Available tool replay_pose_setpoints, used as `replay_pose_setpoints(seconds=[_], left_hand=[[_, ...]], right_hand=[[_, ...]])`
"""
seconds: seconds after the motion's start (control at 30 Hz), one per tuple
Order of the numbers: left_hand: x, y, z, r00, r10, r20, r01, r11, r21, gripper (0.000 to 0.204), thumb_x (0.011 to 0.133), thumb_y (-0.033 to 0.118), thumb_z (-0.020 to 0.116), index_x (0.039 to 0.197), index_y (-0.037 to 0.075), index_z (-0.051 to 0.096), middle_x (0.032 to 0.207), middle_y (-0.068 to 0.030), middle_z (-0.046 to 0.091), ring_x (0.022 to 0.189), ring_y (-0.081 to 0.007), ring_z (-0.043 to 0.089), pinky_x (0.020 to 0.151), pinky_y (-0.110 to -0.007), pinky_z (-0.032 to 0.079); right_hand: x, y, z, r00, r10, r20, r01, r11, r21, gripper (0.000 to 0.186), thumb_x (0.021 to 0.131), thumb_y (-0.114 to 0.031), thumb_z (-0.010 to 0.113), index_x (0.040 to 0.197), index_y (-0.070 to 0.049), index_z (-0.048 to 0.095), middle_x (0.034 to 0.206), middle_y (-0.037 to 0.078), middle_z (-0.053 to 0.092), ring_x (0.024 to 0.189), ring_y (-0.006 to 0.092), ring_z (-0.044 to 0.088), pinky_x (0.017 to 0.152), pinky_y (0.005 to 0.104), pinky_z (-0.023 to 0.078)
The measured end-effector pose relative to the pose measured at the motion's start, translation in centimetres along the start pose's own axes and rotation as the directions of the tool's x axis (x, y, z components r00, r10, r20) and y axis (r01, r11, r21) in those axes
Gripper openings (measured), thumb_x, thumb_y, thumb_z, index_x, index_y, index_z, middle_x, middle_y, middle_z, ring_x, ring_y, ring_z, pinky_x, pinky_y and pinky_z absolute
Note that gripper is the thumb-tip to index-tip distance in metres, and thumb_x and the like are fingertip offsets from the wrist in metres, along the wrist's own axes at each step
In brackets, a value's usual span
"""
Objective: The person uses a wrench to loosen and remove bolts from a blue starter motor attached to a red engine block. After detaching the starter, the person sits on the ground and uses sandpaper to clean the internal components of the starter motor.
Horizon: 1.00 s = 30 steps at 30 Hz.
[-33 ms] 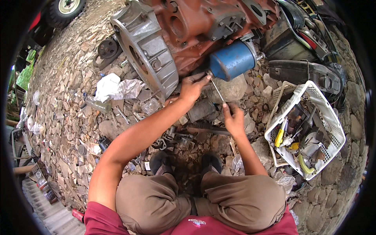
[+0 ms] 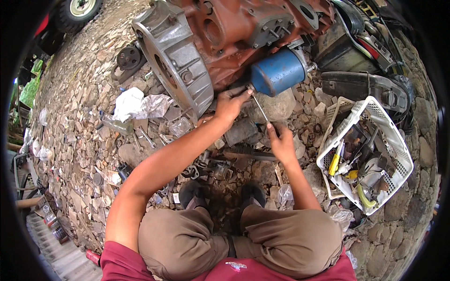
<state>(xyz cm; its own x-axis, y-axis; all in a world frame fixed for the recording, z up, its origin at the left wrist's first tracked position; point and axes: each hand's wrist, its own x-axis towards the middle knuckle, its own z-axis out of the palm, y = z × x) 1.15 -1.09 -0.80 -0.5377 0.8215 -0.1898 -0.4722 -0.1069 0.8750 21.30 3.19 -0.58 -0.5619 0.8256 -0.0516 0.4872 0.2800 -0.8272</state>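
Observation:
A red-brown engine block (image 2: 234, 61) with a grey metal bell housing (image 2: 187, 70) lies ahead of me. From its right side sticks out a blue cylindrical canister (image 2: 279, 72), like an oil filter housing. My left hand (image 2: 229, 105) is closed at the canister's near left end, its fingertips pinching the far end of a slim metal wrench (image 2: 260, 107) by the end fitting. The wrench's near end is between thumb and fingers of my right hand (image 2: 282, 144). How the wrench head sits on the fitting is hidden by my left fingers.
On the right a white plastic basket (image 2: 366, 112) holds tools, among them a yellow-handled screwdriver (image 2: 335, 164). Behind it lies a black case-like part (image 2: 361, 89). Loose spanners (image 2: 147, 138), a white plastic bag (image 2: 129, 103) and a black pulley (image 2: 129, 57) rest on stony ground at left.
My right hand and forearm have shifted very slightly to the right. My left hand, the wrench and the canister look unchanged.

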Motion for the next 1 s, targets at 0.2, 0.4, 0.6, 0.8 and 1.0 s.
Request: replay_pose_setpoints(seconds=[0.2,0.4,0.6,0.8,1.0], left_hand=[[0.1,1.3,0.4,0.991,-0.134,-0.004,0.134,0.991,-0.002,0.029,0.094,0.022,0.064,0.110,-0.002,0.063,0.105,-0.0074,0.066,0.090,-0.0199,0.066,0.080,-0.033,0.056],[0.4,2.0,0.6,0.943,-0.314,0.106,0.331,0.906,-0.264,0.026,0.100,0.031,0.052,0.111,0.008,0.056,0.103,-0.0074,0.061,0.091,-0.0220,0.062,0.089,-0.039,0.055],[1.4,1.9,0.0,0.936,-0.288,0.201,0.321,0.934,-0.158,0.023,0.101,0.028,0.048,0.110,0.009,0.059,0.093,-0.0047,0.063,0.090,-0.0172,0.062,0.078,-0.031,0.053],[0.5,2.8,-0.4,0.907,-0.352,0.232,0.382,0.919,-0.098,0.037,0.099,0.034,0.051,0.126,0.009,0.053,0.120,-0.0089,0.060,0.112,-0.0242,0.060,0.095,-0.044,0.051],[0.4,1.8,-1.9,0.982,-0.189,0.018,0.183,0.968,0.173,0.042,0.097,0.032,0.057,0.128,0.003,0.054,0.121,-0.0122,0.060,0.109,-0.0242,0.061,0.093,-0.046,0.051]], right_hand=[[-2.1,-7.7,-3.0,0.999,-0.046,-0.007,0.047,0.986,0.161,0.032,0.094,-0.017,0.063,0.116,0.006,0.056,0.089,0.016,0.068,0.078,0.0177,0.063,0.070,0.0314,0.049],[2.3,-21.4,-6.6,0.900,-0.433,-0.041,0.435,0.896,0.087,0.017,0.090,-0.014,0.066,0.093,0.003,0.065,0.073,0.014,0.063,0.057,0.0167,0.057,0.055,0.0303,0.045],[2.6,-15.4,-2.5,0.631,-0.771,0.082,0.775,0.627,-0.076,0.046,0.082,-0.002,0.066,0.126,0.000,0.053,0.126,0.019,0.053,0.102,0.0321,0.060,0.085,0.0379,0.050],[5.0,-12.9,0.2,0.666,-0.744,-0.057,0.732,0.666,-0.142,0.023,0.086,-0.007,0.069,0.106,0.003,0.063,0.097,0.020,0.066,0.091,0.0350,0.065,0.078,0.0376,0.051],[3.5,-9.6,-1.4,0.736,-0.580,-0.350,0.654,0.742,0.146,0.016,0.097,-0.014,0.060,0.103,0.001,0.060,0.085,0.009,0.066,0.060,0.0112,0.055,0.054,0.0267,0.044]])
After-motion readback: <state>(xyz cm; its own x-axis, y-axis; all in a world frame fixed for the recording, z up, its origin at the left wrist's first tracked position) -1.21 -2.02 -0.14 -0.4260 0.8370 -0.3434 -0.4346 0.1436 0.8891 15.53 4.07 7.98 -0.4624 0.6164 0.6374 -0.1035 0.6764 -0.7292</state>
